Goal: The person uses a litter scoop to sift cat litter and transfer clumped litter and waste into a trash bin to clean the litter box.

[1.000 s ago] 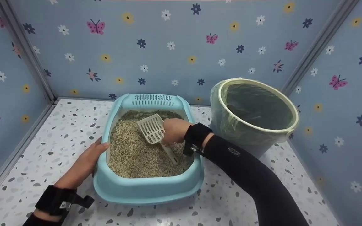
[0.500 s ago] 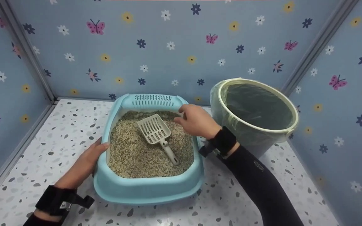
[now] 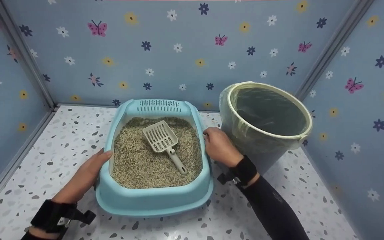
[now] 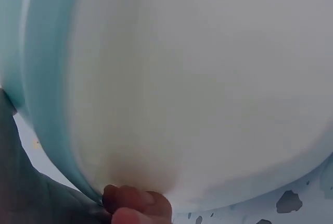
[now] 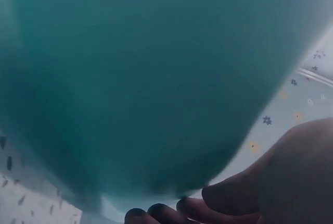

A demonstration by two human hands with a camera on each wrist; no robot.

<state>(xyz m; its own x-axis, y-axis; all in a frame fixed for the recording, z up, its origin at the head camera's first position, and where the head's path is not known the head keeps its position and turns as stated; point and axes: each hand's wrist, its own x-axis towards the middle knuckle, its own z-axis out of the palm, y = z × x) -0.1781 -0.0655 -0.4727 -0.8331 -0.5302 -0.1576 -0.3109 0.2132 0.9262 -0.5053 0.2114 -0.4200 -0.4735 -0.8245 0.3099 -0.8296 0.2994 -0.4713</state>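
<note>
A light blue cat litter box point(image 3: 157, 201) full of tan pellet litter point(image 3: 135, 160) sits on the speckled surface. Flat on the litter lies a beige slotted litter scoop point(image 3: 161, 136), its handle towards the near right. My left hand point(image 3: 85, 171) grips the box's left edge, thumb on the rim and fingers against the outside. In the left wrist view, curled fingertips point(image 4: 138, 203) touch the pale wall. My right hand point(image 3: 222, 146) holds the right rim between curled fingers and thumb; in the right wrist view, fingertips point(image 5: 161, 213) meet the teal side.
To the right of the box stands a bin point(image 3: 268, 110) with a cream rim and a translucent liner, close to my right hand. Blue panels point(image 3: 178, 66) printed with flowers and butterflies enclose the back and sides. Speckled white surface point(image 3: 75, 133) shows around the box.
My right hand has let go of the scoop and moved right and down to the box's right rim. The scoop stays on the litter. My left hand keeps its place on the left edge.
</note>
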